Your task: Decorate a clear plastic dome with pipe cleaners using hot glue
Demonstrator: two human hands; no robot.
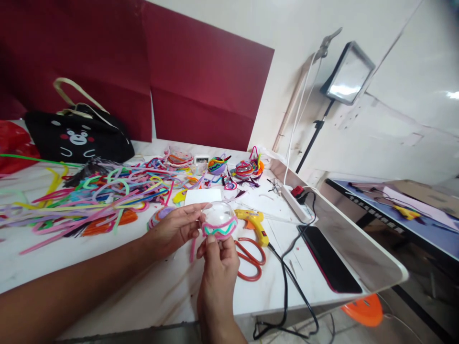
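Between my two hands is a clear plastic dome (218, 213), its lower part trimmed with pink pipe cleaners and a teal zigzag. My left hand (179, 224) grips its left edge with bent fingers. From below, my right hand (218, 267) pinches the trimmed rim, thumb in front. Just right of the dome lies a yellow glue gun (256, 225) with a black cord. Orange-handled scissors (251, 260) rest beside my right hand, their blades mostly hidden. Behind the dome is a white card (203, 196). A purple and pink decorated piece (157, 217) sits partly behind my left hand.
Many coloured pipe cleaners (107, 191) are heaped at left, before a black bag (79, 136). Finished-looking decorated balls (217, 165) stand at the back. At right are a power strip (296, 203), a phone (330, 258) and the table's raised edge (358, 243). The gun's cord hangs over the front.
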